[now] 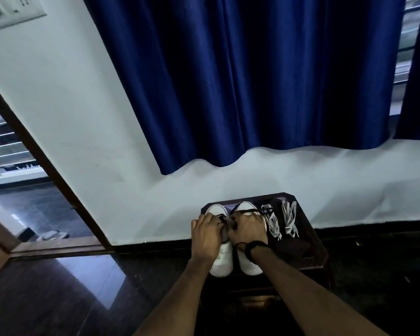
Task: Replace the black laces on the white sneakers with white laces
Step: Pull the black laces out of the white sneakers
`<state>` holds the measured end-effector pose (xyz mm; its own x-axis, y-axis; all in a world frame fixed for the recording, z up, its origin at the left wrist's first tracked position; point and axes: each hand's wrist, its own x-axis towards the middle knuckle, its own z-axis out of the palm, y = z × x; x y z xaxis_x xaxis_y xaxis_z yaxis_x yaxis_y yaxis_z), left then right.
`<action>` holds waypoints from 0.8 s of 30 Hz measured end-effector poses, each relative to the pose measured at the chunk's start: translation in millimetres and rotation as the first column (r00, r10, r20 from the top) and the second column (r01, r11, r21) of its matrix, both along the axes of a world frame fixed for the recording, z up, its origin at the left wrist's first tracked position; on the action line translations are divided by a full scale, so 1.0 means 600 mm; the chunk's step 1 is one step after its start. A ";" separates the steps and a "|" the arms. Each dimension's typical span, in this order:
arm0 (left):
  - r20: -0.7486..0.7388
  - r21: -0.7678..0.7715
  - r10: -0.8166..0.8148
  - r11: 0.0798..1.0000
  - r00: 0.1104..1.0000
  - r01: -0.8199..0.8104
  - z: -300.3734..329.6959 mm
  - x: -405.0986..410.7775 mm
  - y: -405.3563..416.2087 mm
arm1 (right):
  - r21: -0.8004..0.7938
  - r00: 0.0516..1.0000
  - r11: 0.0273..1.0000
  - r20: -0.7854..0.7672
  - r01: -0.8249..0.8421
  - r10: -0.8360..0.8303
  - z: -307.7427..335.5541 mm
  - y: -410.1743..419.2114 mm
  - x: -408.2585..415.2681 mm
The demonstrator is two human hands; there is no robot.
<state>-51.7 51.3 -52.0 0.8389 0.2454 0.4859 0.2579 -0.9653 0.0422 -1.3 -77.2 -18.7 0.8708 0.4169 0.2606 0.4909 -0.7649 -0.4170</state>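
Note:
Two white sneakers stand side by side on a small dark stool (308, 253), toes toward the wall: the left sneaker (222, 260) and the right sneaker (249, 265). My left hand (207, 235) lies over the left sneaker with fingers curled at its black lace (222, 218). My right hand (247, 230) covers the right sneaker's middle and grips a black lace (250, 210) that runs across its toe. Two white laces lie on the stool to the right, one (273, 224) close to the right sneaker and the other (290, 219) farther out.
The stool stands against a white wall (107, 141) under a blue curtain (252, 81). Dark glossy floor (58, 299) surrounds it. An open doorway (22, 202) is at the left.

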 end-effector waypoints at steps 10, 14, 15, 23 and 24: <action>-0.082 -0.311 0.057 0.947 0.995 -0.080 0.032 0.012 -0.007 | -0.003 0.998 1.000 -0.055 0.015 -0.016 -0.005 0.006 -0.005; 0.209 -0.973 0.257 -0.037 0.944 0.226 0.094 0.005 0.003 | 0.001 0.998 0.999 -0.060 0.035 -0.034 -0.005 0.010 -0.006; 0.182 -0.969 0.261 -0.117 0.948 0.218 0.103 0.004 0.010 | 0.004 0.998 0.999 -0.056 0.035 -0.035 -0.005 0.009 -0.007; 0.167 -0.984 0.129 0.086 0.977 0.157 0.133 -0.008 0.002 | 0.001 0.997 0.999 -0.068 0.042 -0.041 0.000 0.006 -0.012; 0.232 -0.971 0.226 -0.007 0.946 0.240 0.139 -0.010 0.000 | -0.003 0.997 0.999 -0.072 0.040 -0.040 0.001 0.005 -0.012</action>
<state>-57.5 51.6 31.4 0.7466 0.6613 -0.0732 0.0030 0.1067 0.9943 -8.6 -74.0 -18.1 0.9034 0.3814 0.1962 0.4285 -0.7843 -0.4486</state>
